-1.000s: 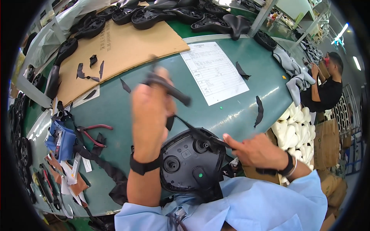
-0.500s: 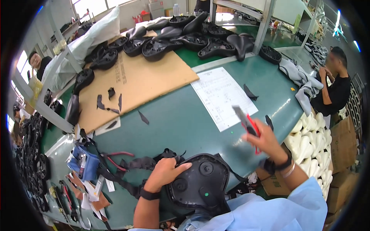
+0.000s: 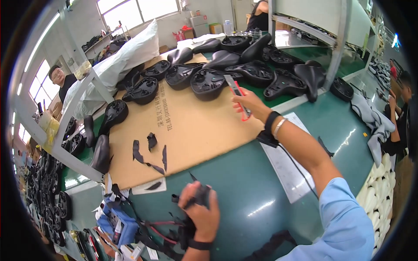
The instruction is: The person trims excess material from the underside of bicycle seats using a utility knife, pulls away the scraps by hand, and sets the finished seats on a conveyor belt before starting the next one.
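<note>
My right hand (image 3: 250, 104) is closed around a red utility knife (image 3: 238, 99), its blade pointing up and away, held over the brown cardboard sheet (image 3: 196, 139). Lower down, above the green table, my left hand (image 3: 202, 213) is blurred, with a small black piece of material (image 3: 201, 195) between thumb and fingers. By its wrist lie red-handled pliers (image 3: 161, 235) and black straps. Black offcuts (image 3: 137, 152) are scattered on the cardboard. Several black bicycle saddles (image 3: 209, 83) stand along its far edge, close to the knife.
A printed paper sheet (image 3: 291, 169) lies under my right forearm. At the left sits a blue box (image 3: 124, 224) with tools beside it. Metal posts (image 3: 337, 52) rise at the table's edges. White saddle-shaped pieces (image 3: 379, 191) are piled at the right; co-workers are on both sides.
My right hand has carried the utility knife forward and left over the cardboard. My left hand has left the black saddle, which is out of view, and holds a small black piece.
</note>
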